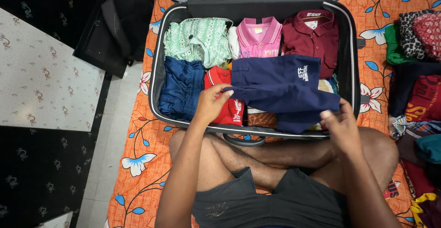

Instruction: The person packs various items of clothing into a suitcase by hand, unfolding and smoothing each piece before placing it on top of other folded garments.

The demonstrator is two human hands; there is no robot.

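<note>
A patterned floor (41, 76) is seen far to the left of the suitcase (158, 78), and a black bag (110, 26) is leaned just beside the suitcase's left wall. The open suitcase is laid on a bed with an orange flowered sheet (138, 163).

Inside the suitcase, at its left end, a green patterned top (197, 39) is packed at the back, and a blue cloth (181, 88) is packed in front of it. Next to the blue cloth, a red shirt (220, 78) is tucked in. The left hand (211, 103) is held over the red shirt, and its grip is closed on the left edge of the navy shorts (280, 88).

The navy shorts are spread across the middle of the suitcase, on top of other clothes. Behind them, a pink shirt (259, 37) and a maroon shirt (312, 33) are packed along the back of the suitcase.

The right hand (340, 129) is held at the front right corner of the suitcase. Its grip is closed on the right end of the navy shorts.

To the right of the suitcase, a pile of clothes (418, 81) is heaped on the bed.
</note>
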